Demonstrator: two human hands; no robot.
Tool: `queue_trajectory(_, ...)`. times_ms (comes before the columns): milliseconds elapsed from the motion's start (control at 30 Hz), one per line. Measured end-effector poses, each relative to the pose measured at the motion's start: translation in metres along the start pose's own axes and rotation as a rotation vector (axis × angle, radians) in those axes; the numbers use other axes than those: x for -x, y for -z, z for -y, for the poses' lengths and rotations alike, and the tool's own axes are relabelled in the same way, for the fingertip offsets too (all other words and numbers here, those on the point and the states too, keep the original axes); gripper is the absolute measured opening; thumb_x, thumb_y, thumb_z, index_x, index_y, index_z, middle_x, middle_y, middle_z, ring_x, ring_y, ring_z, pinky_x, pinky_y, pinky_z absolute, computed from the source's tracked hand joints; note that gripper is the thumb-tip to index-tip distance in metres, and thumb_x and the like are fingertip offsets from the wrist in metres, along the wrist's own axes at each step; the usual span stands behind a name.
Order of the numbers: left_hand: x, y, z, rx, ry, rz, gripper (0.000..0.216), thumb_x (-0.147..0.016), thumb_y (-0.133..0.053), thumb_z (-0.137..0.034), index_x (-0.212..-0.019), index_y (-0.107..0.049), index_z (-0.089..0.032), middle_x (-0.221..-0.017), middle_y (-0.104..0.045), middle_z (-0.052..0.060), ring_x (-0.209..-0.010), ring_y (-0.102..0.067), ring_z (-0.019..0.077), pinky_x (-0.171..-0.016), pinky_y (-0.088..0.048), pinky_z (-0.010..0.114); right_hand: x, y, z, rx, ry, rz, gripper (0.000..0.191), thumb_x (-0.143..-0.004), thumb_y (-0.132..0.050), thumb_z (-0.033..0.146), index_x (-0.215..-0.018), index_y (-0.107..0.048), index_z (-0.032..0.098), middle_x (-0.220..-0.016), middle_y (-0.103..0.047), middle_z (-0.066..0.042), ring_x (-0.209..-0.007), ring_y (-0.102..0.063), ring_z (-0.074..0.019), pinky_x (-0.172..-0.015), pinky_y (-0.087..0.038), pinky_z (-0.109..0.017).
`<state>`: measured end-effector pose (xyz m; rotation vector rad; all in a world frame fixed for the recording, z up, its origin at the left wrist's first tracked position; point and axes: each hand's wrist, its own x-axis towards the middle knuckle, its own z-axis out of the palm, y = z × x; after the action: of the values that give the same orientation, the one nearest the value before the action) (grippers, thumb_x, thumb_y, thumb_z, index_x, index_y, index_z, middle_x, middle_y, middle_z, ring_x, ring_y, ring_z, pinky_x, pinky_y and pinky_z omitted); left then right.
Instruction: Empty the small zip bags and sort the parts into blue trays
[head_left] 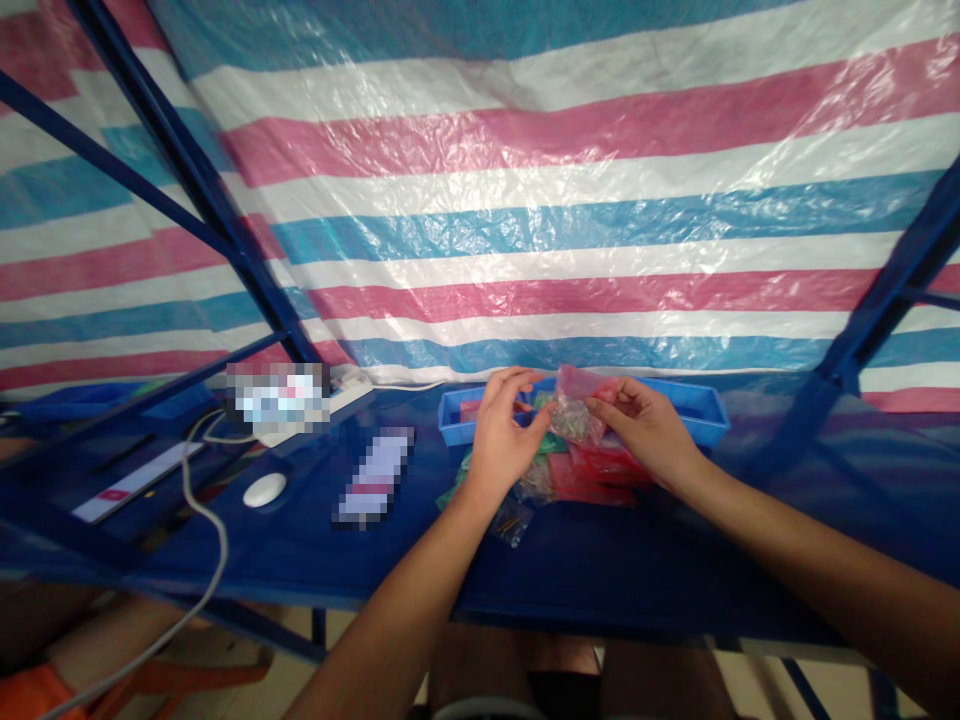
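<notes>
Both my hands hold a small clear plastic bag (pixel 576 408) with a pink top edge and small pieces inside, raised a little over the blue table (pixel 600 560). My left hand (pixel 504 432) pinches the bag's left side with closed fingers. My right hand (pixel 643 420) pinches its right side. Below the bag lies a pile of several similar small bags (pixel 592 475), red, green and clear. One more clear bag (pixel 514 520) lies nearer to me. A shallow blue tray (pixel 709 410) stands just behind my hands.
A striped pink, blue and white tarp (pixel 525 200) hangs behind the table, framed by blue metal bars (pixel 195 180). To the left lie a white mouse (pixel 264 489), a white cable (pixel 214 540), a flat dark device (pixel 135 480) and two blurred objects.
</notes>
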<state>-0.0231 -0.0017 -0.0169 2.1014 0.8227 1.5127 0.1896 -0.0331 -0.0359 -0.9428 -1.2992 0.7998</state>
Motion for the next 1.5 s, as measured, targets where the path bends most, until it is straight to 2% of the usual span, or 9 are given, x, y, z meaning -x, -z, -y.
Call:
queue_trajectory(200, 0.004, 0.0, -0.015, -0.081, -0.15, 0.235, 0.03, -0.095, -0.075, -0.031, -0.123, -0.074, -0.02, -0.119, -0.075, 0.011, -0.102, -0.072, 0.0227, -0.09, -0.058, 0.035, 0.008, -0.008, 0.015, -0.049, -0.004, 0.127, 0.039, -0.086, -0.08, 0.062, -0.098, -0.066, 0.028, -0.099, -0.077, -0.004, -0.093, -0.075, -0.0256, -0.089, -0.063, -0.043)
queue_trajectory(300, 0.004, -0.002, -0.007, -0.083, -0.043, 0.174, 0.021, -0.102, -0.064, -0.03, -0.114, -0.076, -0.02, -0.108, -0.078, 0.008, -0.097, -0.072, 0.022, -0.089, -0.056, 0.034, 0.01, -0.01, 0.019, -0.092, -0.025, 0.167, 0.038, -0.091, -0.074, 0.063, -0.103, -0.07, 0.027, -0.106, -0.077, -0.006, -0.103, -0.075, -0.0266, -0.094, -0.063, -0.044)
queue_trajectory(500, 0.001, -0.005, 0.009, 0.229, 0.254, 0.094, 0.03, -0.097, -0.069, -0.044, -0.106, -0.074, -0.016, -0.087, -0.075, 0.002, -0.074, -0.066, 0.0143, -0.069, -0.051, 0.024, 0.002, -0.004, 0.001, 0.006, 0.09, -0.035, 0.052, -0.083, -0.086, 0.056, -0.121, -0.064, 0.028, -0.11, -0.073, -0.006, -0.102, -0.073, -0.0238, -0.091, -0.064, -0.04)
queue_trajectory(633, -0.001, -0.01, 0.01, 0.408, 0.278, 0.164, 0.033, -0.092, -0.075, -0.046, -0.106, -0.072, -0.015, -0.091, -0.076, 0.003, -0.079, -0.068, 0.0142, -0.074, -0.053, 0.025, 0.002, -0.003, 0.001, -0.032, -0.011, 0.067, 0.053, -0.078, -0.09, 0.055, -0.117, -0.066, 0.028, -0.108, -0.077, -0.005, -0.101, -0.075, -0.0249, -0.096, -0.062, -0.042)
queue_trajectory(900, 0.005, -0.004, 0.003, -0.037, -0.01, 0.035, 0.035, -0.096, -0.073, -0.035, -0.128, -0.07, -0.021, -0.13, -0.069, 0.012, -0.113, -0.068, 0.0239, -0.091, -0.057, 0.035, 0.001, 0.002, 0.0, 0.045, -0.008, 0.027, 0.041, -0.084, -0.081, 0.063, -0.084, -0.064, 0.026, -0.076, -0.074, -0.001, -0.068, -0.069, -0.0218, -0.074, -0.062, -0.039)
queue_trajectory(1067, 0.008, -0.004, -0.009, -0.145, -0.146, 0.281, 0.031, -0.094, -0.076, -0.038, -0.119, -0.073, -0.019, -0.114, -0.074, 0.011, -0.104, -0.07, 0.0247, -0.095, -0.055, 0.037, 0.007, -0.002, 0.014, -0.013, -0.018, 0.129, 0.034, -0.088, -0.08, 0.058, -0.095, -0.07, 0.027, -0.093, -0.078, -0.004, -0.086, -0.074, -0.0241, -0.088, -0.062, -0.042)
queue_trajectory(1167, 0.008, -0.006, -0.006, -0.171, -0.088, 0.286, 0.021, -0.099, -0.069, -0.035, -0.109, -0.075, -0.018, -0.102, -0.075, 0.008, -0.093, -0.069, 0.0222, -0.086, -0.053, 0.034, 0.011, -0.006, 0.018, -0.049, -0.036, 0.204, 0.034, -0.094, -0.072, 0.059, -0.104, -0.072, 0.026, -0.101, -0.078, -0.006, -0.093, -0.075, -0.0253, -0.094, -0.062, -0.045)
queue_trajectory(1367, 0.006, -0.007, 0.002, 0.013, 0.14, 0.181, 0.03, -0.103, -0.061, -0.044, -0.104, -0.077, -0.018, -0.088, -0.075, 0.003, -0.079, -0.066, 0.0181, -0.07, -0.048, 0.026, 0.002, 0.001, 0.002, 0.115, 0.144, -0.096, 0.044, -0.087, -0.081, 0.056, -0.117, -0.067, 0.027, -0.106, -0.07, -0.006, -0.097, -0.07, -0.0239, -0.087, -0.062, -0.039)
queue_trajectory(1500, 0.006, -0.009, -0.002, 0.131, 0.193, 0.202, 0.03, -0.1, -0.066, -0.045, -0.105, -0.077, -0.018, -0.082, -0.072, 0.001, -0.071, -0.061, 0.015, -0.065, -0.045, 0.024, -0.001, 0.004, -0.001, 0.072, 0.11, -0.071, 0.056, -0.083, -0.085, 0.055, -0.129, -0.064, 0.03, -0.12, -0.071, -0.007, -0.103, -0.072, -0.0254, -0.086, -0.064, -0.04)
